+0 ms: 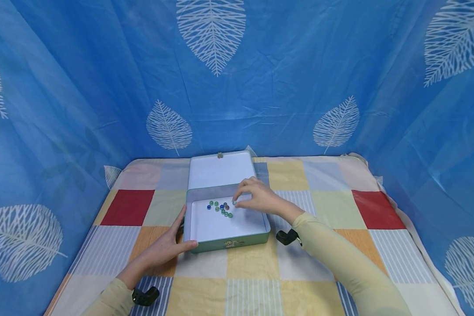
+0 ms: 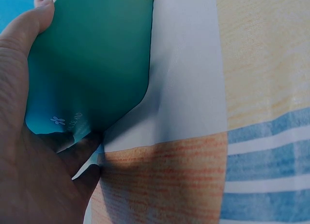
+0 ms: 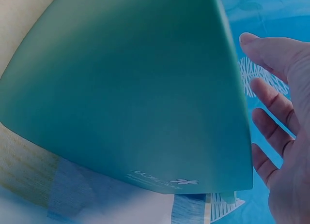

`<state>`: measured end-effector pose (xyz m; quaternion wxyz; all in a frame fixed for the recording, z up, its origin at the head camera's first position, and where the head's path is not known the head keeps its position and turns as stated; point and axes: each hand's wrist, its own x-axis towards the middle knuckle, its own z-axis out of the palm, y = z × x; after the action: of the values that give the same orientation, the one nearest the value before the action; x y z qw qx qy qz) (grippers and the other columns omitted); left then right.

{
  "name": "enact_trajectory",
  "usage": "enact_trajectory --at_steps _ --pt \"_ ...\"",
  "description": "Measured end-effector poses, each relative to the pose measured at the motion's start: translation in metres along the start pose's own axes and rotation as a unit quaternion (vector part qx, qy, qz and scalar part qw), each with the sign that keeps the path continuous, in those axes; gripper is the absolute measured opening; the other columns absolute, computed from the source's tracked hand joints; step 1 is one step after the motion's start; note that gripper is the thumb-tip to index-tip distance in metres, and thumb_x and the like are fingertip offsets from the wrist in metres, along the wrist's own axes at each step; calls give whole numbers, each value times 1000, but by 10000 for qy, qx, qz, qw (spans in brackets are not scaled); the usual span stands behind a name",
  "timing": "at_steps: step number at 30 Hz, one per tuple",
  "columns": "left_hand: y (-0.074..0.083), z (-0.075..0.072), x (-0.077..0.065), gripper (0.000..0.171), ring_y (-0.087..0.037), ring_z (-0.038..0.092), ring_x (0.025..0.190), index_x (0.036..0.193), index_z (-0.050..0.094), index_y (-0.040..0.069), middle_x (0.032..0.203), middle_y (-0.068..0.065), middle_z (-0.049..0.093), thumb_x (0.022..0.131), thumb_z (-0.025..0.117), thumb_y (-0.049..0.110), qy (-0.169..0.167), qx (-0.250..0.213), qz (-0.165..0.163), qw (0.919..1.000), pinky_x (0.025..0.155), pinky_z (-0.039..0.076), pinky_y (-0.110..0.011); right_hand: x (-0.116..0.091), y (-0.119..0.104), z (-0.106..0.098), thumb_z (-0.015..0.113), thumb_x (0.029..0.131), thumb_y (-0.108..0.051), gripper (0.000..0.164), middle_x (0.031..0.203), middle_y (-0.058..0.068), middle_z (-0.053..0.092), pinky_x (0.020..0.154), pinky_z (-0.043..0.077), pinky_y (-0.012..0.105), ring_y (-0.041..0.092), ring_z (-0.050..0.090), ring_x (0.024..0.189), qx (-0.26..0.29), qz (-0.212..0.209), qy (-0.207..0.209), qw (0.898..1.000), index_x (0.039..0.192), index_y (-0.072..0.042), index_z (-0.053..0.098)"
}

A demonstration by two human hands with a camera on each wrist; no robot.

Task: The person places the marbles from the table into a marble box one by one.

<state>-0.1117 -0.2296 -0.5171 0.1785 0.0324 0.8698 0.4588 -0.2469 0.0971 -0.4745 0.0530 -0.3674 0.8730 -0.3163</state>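
Note:
A green tin box (image 1: 237, 242) with a white inside stands with its lid (image 1: 221, 170) folded back. Several glass marbles (image 1: 222, 206), green, blue and one reddish, lie scattered on its floor. My right hand (image 1: 258, 197) reaches over the right wall and pinches a pale greenish marble (image 1: 234, 202) between thumb and fingertips. In the right wrist view, that marble does not show. My left hand (image 1: 166, 243) holds the box's front left corner. Its thumb lies on the front rim while the fingers run along the left side, as the left wrist view also shows.
A patchwork cloth (image 1: 260, 298) covers the table. Blue curtains (image 1: 260, 109) with white leaf prints enclose it at the back and both sides. A metal clasp (image 1: 230, 243) sits on the box's front, and a catch (image 1: 220, 155) on the lid's far edge.

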Motion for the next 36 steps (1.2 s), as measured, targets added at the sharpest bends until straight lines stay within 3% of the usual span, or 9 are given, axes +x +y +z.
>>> enact_trajectory --at_steps 6,15,23,36 --pt "1 0 0 110 -38 8 155 159 -11 51 171 -9 0 91 75 49 1 -3 -4 10000 117 16 -67 1 0 2 80 90 -35 9 116 -12 60 109 36 49 16 50 121 -101 -75 -189 9997 98 -35 77" --pt "0 0 0 109 -38 10 154 159 -11 50 171 -9 0 91 74 49 11 40 47 10000 118 17 -67 -2 4 3 80 91 -36 9 114 -13 59 106 39 47 15 50 115 -290 -137 -430 9986 99 -36 77" --pt "1 1 -1 112 -39 11 154 160 -10 48 171 -8 1 88 75 54 100 256 140 9995 116 18 -70 -1 2 3 82 89 -36 10 112 -11 61 111 34 50 17 53 116 -830 -455 -669 9933 99 -35 78" --pt "0 1 -1 112 -37 9 155 159 -11 50 172 -6 -1 88 75 54 74 179 110 9998 117 17 -68 5 0 4 83 87 -37 10 104 -15 60 100 40 45 12 51 103 -1285 -776 -1098 9826 96 -33 80"
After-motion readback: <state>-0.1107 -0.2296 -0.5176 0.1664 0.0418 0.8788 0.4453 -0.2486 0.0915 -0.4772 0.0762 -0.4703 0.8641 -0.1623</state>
